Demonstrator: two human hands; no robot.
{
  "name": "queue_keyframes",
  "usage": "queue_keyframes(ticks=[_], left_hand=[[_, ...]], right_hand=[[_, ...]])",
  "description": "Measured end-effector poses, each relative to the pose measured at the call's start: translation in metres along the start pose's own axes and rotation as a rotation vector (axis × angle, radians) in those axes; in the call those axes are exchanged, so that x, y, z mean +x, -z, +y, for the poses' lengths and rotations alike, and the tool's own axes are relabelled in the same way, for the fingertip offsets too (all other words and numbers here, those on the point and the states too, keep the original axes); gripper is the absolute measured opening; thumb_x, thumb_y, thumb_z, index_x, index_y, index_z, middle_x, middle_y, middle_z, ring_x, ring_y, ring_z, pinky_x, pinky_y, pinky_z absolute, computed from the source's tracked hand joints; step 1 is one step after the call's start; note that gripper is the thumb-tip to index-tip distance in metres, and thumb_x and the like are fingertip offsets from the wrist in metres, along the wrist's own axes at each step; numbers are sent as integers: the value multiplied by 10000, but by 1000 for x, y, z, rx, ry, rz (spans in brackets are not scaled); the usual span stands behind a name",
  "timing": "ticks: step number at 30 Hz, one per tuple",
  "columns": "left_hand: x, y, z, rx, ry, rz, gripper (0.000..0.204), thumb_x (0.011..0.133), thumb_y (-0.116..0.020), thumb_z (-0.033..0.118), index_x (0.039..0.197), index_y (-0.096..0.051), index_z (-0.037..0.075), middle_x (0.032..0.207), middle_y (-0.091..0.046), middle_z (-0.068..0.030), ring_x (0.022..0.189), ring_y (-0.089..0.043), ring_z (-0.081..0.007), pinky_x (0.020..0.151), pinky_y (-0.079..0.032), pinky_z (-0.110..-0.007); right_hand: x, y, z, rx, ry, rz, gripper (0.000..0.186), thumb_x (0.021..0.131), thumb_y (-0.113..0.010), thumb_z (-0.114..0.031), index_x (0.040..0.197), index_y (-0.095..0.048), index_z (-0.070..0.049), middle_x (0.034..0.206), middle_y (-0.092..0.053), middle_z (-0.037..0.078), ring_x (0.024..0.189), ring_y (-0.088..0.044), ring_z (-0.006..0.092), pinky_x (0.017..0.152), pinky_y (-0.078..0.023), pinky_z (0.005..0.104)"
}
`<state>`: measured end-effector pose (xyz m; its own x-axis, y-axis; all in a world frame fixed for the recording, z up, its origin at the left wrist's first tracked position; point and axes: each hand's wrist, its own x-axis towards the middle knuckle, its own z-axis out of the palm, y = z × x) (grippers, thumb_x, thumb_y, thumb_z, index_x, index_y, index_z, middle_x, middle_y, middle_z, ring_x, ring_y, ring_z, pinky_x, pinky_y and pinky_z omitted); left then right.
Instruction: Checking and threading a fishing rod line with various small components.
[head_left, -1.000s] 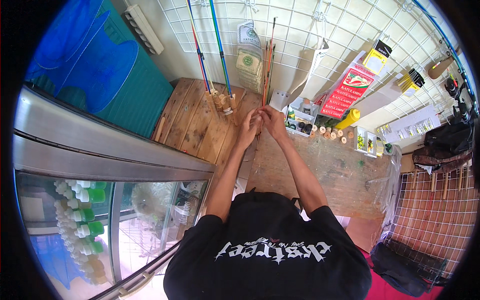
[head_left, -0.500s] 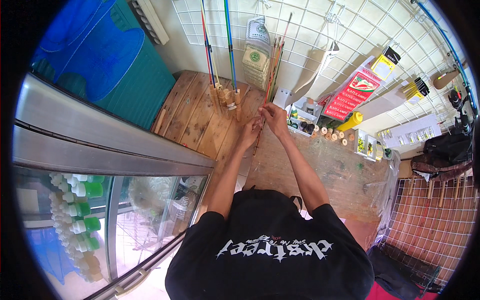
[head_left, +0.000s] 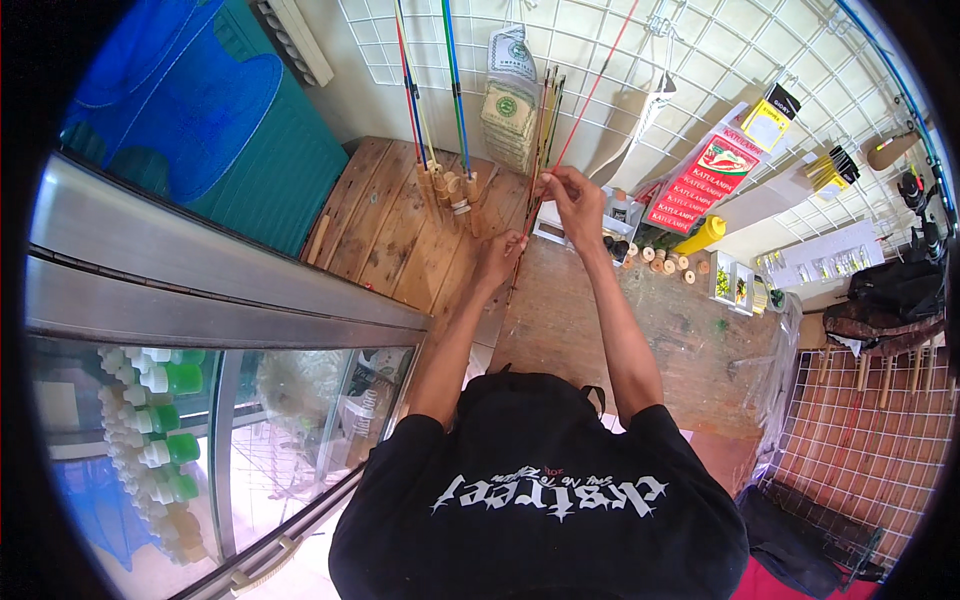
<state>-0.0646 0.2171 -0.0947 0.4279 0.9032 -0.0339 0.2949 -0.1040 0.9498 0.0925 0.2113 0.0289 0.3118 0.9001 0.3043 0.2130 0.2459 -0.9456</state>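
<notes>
Wooden counter [head_left: 400, 215] below wire wall grid [head_left: 700, 50], both hands' grip clenched on thin rods [head_left: 540, 140].

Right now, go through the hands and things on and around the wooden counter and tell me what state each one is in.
Left hand: closed around the thin dark rod, low down.
Right hand: pinching the rod higher up.
Thin dark rod: held near upright.
Coloured rods with wooden handles: standing against the wire grid.
Yellow bottle: lying on its side.
</notes>
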Motion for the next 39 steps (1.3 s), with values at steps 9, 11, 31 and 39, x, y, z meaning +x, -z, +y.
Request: queue_keyframes(ticks=[9, 11, 31, 39], left_hand=[[-9, 4, 17, -187, -72, -60, 172, 852, -680, 121, 968, -659, -5, 836, -669, -28, 792, -597, -76, 709, -463, -231], [-12, 4, 21, -166, -61, -68, 180, 847, -685, 121, 975, -664, -3, 836, -670, -26, 787, -596, -74, 707, -461, -225], [-93, -12, 27, -114, -125, 75, 200, 815, -726, 152, 948, -681, 11, 776, -674, -53, 709, -604, -92, 643, -476, -249], [-127, -8, 51, -53, -153, 157, 167, 805, -727, 76, 947, -699, -9, 791, -690, -29, 689, -597, -53, 602, -479, -217]], right_hand=[[14, 35, -72, 77, 86, 70, 180, 901, -608, -67, 1014, -635, 70, 818, -692, 127, 702, -666, 149, 626, -545, 256], [19, 46, -81, 131, 69, 33, 190, 909, -598, -74, 1027, -631, 71, 833, -688, 145, 710, -671, 163, 625, -550, 260], [30, 118, -208, 191, 182, -69, 299, 957, -480, -134, 1174, -573, 49, 959, -675, 167, 767, -674, 196, 685, -541, 282], [40, 138, -257, 238, 252, -123, 286, 941, -470, -102, 1167, -579, 35, 933, -667, 152, 749, -673, 190, 667, -539, 278]])
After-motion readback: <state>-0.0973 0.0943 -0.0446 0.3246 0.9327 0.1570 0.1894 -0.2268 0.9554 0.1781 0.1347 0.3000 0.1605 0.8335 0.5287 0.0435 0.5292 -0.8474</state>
